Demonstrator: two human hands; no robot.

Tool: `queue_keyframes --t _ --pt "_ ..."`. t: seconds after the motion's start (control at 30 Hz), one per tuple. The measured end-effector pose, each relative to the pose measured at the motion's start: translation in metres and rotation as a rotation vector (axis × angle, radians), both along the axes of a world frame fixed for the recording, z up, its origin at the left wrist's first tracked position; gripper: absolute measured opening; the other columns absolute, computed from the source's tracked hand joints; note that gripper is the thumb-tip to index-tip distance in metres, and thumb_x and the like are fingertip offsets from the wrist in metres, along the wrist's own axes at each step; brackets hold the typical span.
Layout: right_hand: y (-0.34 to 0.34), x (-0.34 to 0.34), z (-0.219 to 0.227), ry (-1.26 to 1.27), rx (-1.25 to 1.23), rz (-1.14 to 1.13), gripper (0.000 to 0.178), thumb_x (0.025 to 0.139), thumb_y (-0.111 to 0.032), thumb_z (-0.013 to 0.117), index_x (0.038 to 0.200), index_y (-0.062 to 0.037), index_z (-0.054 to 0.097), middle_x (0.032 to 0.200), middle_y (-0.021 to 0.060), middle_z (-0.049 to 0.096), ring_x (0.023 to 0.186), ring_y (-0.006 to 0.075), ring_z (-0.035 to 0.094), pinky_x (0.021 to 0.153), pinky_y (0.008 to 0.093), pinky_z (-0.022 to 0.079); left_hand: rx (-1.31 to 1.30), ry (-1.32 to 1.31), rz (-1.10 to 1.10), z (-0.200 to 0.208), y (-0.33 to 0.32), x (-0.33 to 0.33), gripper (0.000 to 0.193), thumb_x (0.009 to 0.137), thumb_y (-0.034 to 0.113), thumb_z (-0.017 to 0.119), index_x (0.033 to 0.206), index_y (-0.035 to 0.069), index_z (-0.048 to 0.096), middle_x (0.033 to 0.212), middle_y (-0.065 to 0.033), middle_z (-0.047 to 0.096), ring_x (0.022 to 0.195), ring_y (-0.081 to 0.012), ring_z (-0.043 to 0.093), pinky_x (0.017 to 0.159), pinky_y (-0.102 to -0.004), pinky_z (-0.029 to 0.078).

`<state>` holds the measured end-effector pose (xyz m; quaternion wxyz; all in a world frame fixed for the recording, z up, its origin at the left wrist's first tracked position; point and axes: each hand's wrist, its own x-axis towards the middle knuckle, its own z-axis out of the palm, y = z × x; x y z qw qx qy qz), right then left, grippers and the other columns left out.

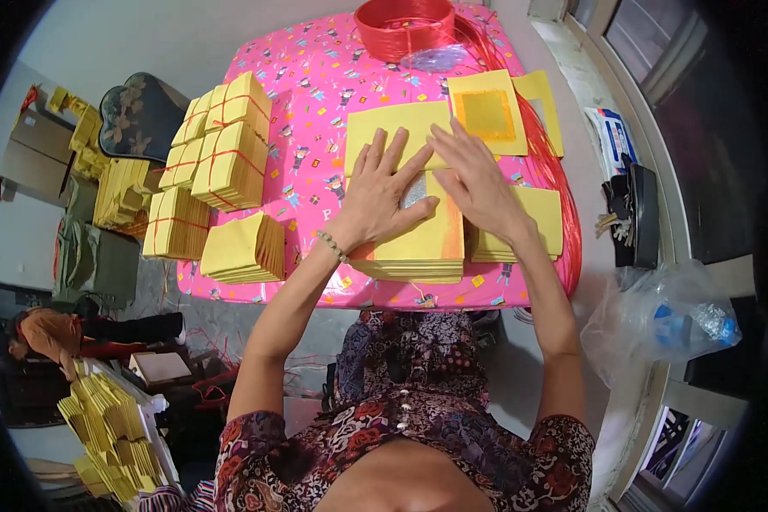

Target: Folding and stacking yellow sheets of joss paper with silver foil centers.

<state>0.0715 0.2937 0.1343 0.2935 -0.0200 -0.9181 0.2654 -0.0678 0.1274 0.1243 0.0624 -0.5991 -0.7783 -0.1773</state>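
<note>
My left hand (386, 189) lies flat with spread fingers on a thick stack of yellow paper sheets (414, 247) at the table's near edge. A beaded bracelet is on that wrist. My right hand (478, 177) rests beside it, fingers stretched out over the stack's right side, its fingertips close to my left fingers. Both hands lie across the lower edge of a yellow sheet (392, 128) that reaches beyond the stack. Between them shows part of a silver patch (414, 189) on the top paper. An orange band runs down the stack's right side.
The table has a pink patterned cover (307, 154). Bundles of yellow paper tied with red string (230, 166) and a loose pile (243, 247) stand left. A sheet with an orange-edged square (488, 115), another pile (529, 224) and red strands (559, 196) lie right; a red coil (405, 34) sits behind.
</note>
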Motion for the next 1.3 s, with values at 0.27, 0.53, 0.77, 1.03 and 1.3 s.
queue_keyframes --t 0.27,0.53,0.77,1.03,1.3 --pt "-0.010 0.019 0.001 -0.331 0.178 0.022 0.064 0.102 -0.036 0.042 0.154 -0.0025 0.026 0.160 0.0176 0.025 0.150 0.0327 0.019 0.120 0.0500 0.018 0.013 -0.020 -0.031 0.001 0.000 0.001 0.077 0.089 0.063 0.051 0.152 0.021 0.037 0.157 -0.0233 0.028 0.145 -0.0496 0.021 0.117 -0.0570 0.020" --pt "-0.006 0.020 -0.002 -0.334 0.126 0.049 0.065 0.102 -0.036 0.043 0.154 -0.0025 0.024 0.161 0.0173 0.022 0.151 0.0323 0.015 0.121 0.0468 0.017 -0.036 -0.051 -0.098 -0.001 -0.018 -0.033 0.075 0.093 0.061 0.046 0.155 0.023 0.029 0.160 -0.0202 0.024 0.147 -0.0421 0.021 0.119 -0.0535 0.019" --pt "-0.012 0.017 0.015 -0.429 0.240 0.031 0.058 0.101 -0.041 0.045 0.153 -0.0191 0.034 0.160 0.0176 0.024 0.150 0.0343 0.019 0.120 0.0539 0.016 -0.049 -0.022 -0.060 -0.003 -0.019 -0.030 0.073 0.094 0.060 0.045 0.156 0.024 0.029 0.160 -0.0208 0.023 0.148 -0.0422 0.020 0.120 -0.0532 0.018" --pt "-0.011 0.016 0.007 -0.418 0.294 -0.005 0.049 0.102 -0.038 0.044 0.149 -0.0239 0.043 0.159 0.0184 0.027 0.147 0.0376 0.023 0.118 0.0538 0.021 -0.012 -0.181 -0.096 -0.010 -0.019 -0.040 0.070 0.098 0.055 0.043 0.156 0.017 0.029 0.161 -0.0220 0.019 0.149 -0.0410 0.015 0.121 -0.0521 0.014" --pt "0.003 -0.011 0.023 -0.184 0.338 -0.042 0.038 0.091 -0.028 0.065 0.126 -0.0133 0.064 0.120 0.0124 0.063 0.111 0.0287 0.059 0.094 0.0431 0.045 0.591 -0.783 0.021 -0.004 -0.021 -0.058 0.040 0.099 0.023 0.056 0.136 0.006 0.056 0.128 -0.0160 0.063 0.118 -0.0261 0.060 0.101 -0.0382 0.046"
